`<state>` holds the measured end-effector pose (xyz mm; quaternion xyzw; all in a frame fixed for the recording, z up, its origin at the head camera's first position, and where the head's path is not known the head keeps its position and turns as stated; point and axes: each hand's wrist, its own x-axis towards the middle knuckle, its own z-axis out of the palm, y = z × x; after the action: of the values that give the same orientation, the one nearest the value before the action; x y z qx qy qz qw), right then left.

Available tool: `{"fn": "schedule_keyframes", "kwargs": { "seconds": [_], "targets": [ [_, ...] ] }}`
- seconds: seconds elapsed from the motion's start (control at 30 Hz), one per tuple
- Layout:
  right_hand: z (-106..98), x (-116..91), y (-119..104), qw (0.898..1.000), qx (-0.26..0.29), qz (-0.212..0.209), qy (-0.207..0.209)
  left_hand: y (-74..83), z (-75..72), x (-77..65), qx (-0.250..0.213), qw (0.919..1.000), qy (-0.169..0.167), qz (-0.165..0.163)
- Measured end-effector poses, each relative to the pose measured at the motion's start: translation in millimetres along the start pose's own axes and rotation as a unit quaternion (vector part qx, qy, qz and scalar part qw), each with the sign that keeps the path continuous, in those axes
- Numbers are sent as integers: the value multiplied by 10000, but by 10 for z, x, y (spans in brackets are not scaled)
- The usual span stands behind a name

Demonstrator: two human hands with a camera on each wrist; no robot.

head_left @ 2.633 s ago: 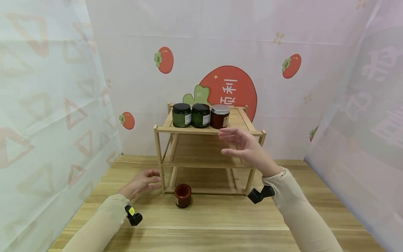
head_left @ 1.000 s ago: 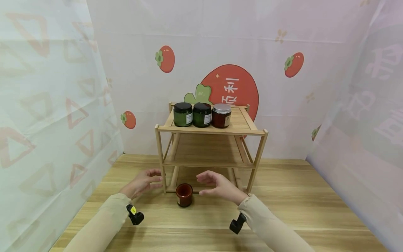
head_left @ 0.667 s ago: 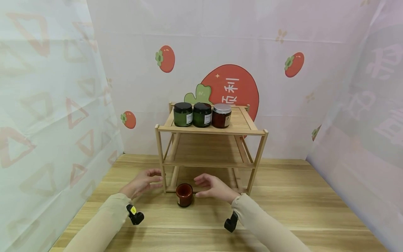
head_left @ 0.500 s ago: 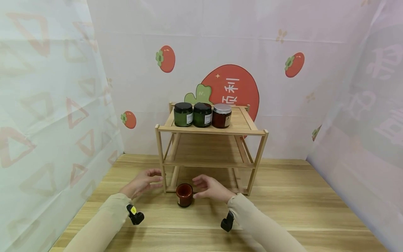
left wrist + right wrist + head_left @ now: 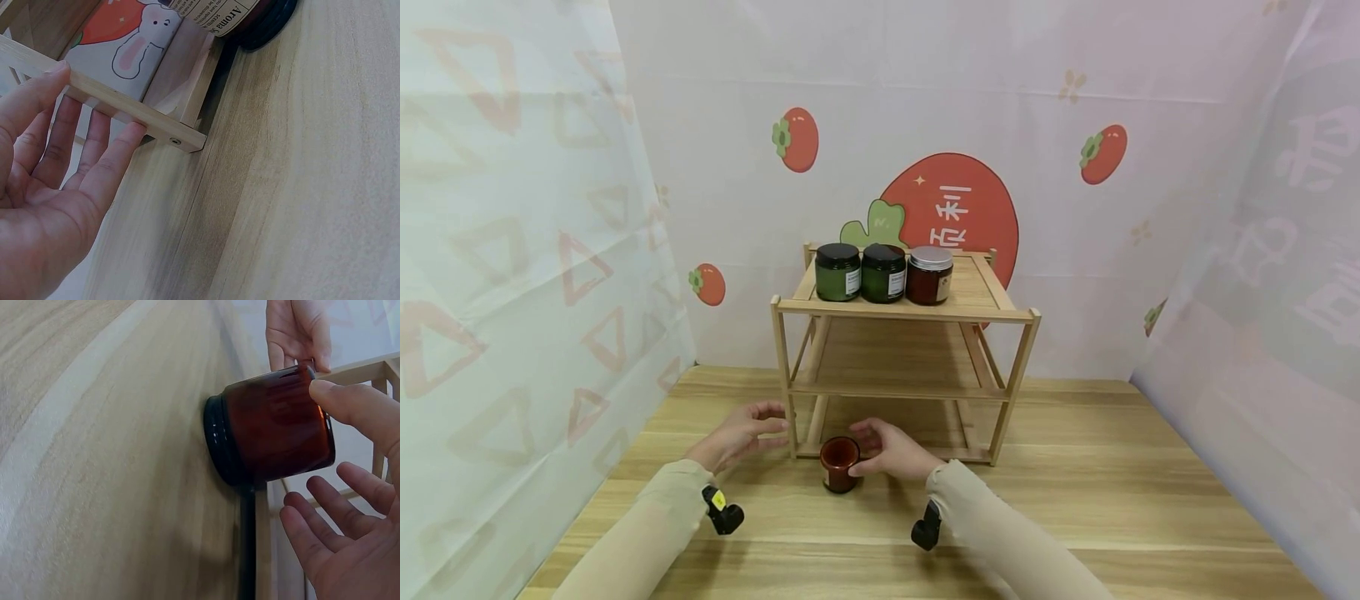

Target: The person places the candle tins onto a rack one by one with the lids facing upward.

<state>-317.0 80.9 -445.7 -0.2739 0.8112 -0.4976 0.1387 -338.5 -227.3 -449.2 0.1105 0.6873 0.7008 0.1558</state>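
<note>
An amber glass jar (image 5: 838, 467) with a cream label stands upside down on its black lid (image 5: 221, 440), before the wooden rack's (image 5: 895, 392) front edge. My right hand (image 5: 891, 450) has come to the jar's right side. In the right wrist view its thumb (image 5: 328, 390) overlaps the jar's base rim, while the other fingers are spread and apart from the glass. My left hand (image 5: 741, 435) holds the rack's left front leg (image 5: 134, 109), thumb on one face and fingertips on another.
On the rack's top shelf stand two green jars (image 5: 838, 273) (image 5: 883, 274) with black lids and a brown jar (image 5: 929, 277) with a silver lid. A middle shelf (image 5: 895, 354) lies below. Printed cloth walls (image 5: 737, 167) enclose the wooden table (image 5: 1112, 467).
My right hand has come down from beside the top shelf and moved left to the amber jar, its thumb now at the glass. My left hand has stayed at the rack's leg.
</note>
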Motion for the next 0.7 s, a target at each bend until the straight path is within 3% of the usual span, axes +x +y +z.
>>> {"fn": "schedule_keyframes", "kwargs": {
  "seconds": [0.7],
  "targets": [
    [87,48,-24,9998,124,127,-64,22,26,3,-65,10000,11,-52]
  ]
}}
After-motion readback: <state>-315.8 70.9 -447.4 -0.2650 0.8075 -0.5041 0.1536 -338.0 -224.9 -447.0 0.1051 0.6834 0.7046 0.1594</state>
